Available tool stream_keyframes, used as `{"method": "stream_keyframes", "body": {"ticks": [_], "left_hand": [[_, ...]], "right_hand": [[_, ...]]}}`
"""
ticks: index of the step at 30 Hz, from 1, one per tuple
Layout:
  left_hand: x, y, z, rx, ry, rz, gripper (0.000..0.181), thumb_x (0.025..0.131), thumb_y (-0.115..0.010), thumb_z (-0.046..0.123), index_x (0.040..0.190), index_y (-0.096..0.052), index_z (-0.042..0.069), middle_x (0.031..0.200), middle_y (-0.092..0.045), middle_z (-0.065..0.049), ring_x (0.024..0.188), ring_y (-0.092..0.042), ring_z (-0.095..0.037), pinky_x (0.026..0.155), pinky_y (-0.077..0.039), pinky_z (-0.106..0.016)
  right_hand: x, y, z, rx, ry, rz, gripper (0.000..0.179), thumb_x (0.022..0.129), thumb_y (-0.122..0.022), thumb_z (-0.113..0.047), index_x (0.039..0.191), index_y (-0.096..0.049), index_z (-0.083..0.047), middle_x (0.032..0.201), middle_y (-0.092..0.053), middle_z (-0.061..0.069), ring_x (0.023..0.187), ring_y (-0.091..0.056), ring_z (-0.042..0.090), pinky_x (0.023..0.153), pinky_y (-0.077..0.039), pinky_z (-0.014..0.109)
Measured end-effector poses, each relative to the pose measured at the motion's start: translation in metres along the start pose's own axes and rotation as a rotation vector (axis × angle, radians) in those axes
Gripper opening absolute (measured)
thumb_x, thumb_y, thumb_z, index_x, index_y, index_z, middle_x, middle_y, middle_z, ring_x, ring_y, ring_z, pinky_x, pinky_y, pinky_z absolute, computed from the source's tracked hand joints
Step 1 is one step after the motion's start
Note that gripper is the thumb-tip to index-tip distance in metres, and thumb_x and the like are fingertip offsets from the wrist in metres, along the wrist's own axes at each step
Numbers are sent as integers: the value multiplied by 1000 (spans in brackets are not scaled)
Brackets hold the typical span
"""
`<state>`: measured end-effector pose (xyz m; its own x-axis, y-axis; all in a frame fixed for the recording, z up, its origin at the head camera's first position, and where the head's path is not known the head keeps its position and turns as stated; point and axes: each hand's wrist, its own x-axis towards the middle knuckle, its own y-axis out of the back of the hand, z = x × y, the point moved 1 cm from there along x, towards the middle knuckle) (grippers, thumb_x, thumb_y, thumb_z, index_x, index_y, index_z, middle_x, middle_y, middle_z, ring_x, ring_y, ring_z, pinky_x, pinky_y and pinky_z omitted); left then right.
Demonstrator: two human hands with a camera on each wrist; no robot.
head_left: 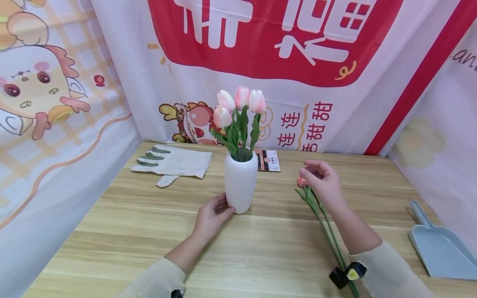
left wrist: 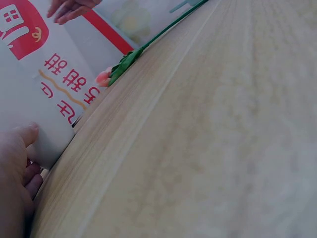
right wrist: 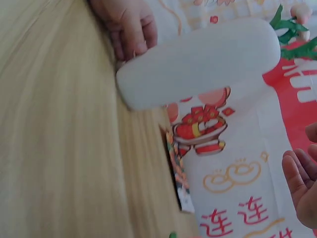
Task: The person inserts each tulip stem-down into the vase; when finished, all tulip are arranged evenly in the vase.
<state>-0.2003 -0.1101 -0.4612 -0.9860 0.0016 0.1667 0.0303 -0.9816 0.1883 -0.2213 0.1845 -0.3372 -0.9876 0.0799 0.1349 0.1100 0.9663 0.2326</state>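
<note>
A white vase [head_left: 240, 184] stands upright on the table, holding several pink-and-white tulips [head_left: 242, 99] with green leaves. My left hand [head_left: 209, 219] grips the vase low down, thumb at the front and fingers round the left side near the base. On the right, loose tulips [head_left: 302, 181] lie on the wood with their long green stems toward me. My right hand [head_left: 325, 182] is over their blossom end with loosely bent fingers. The left wrist view shows that right hand [left wrist: 74, 9] apart from the tulip [left wrist: 104, 77], holding nothing.
White work gloves [head_left: 179, 160] with green fingertips lie at the back left. Behind the vase is a small printed card [head_left: 269, 160]. A light blue dustpan [head_left: 441, 250] rests at the right edge. Printed cloth [head_left: 335, 107] hangs round the table's back and sides.
</note>
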Motion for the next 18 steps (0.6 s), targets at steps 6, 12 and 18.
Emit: {"method": "stream_keyframes", "body": {"ticks": [6, 12, 18], "left_hand": [[-3, -1, 12, 21, 21, 8, 49, 86, -72, 1, 130, -55, -9, 126, -63, -26, 117, -63, -37, 100, -55, -45], [-11, 0, 32, 25, -1, 6, 45, 87, -70, -1, 128, -55, -12, 125, -63, -29, 116, -63, -40, 99, -56, -45], [-12, 0, 34, 23, 3, 11, 45, 87, -70, 0, 128, -55, -11, 125, -63, -28, 116, -63, -39, 99, -55, -45]], "right_hand": [[-12, 27, 30, -105, -50, 9, 38, 95, -66, -19, 125, -56, 2, 85, -59, -22, 81, -56, -3, 70, -56, 12], [-23, 48, 59, -160, -57, -21, 42, 95, -65, -18, 126, -53, 8, 83, -58, -22, 79, -57, -6, 70, -59, 15], [-35, 62, 85, -257, -117, -46, 46, 96, -64, -23, 128, -54, 9, 88, -60, -15, 80, -56, -3, 68, -55, 14]]}}
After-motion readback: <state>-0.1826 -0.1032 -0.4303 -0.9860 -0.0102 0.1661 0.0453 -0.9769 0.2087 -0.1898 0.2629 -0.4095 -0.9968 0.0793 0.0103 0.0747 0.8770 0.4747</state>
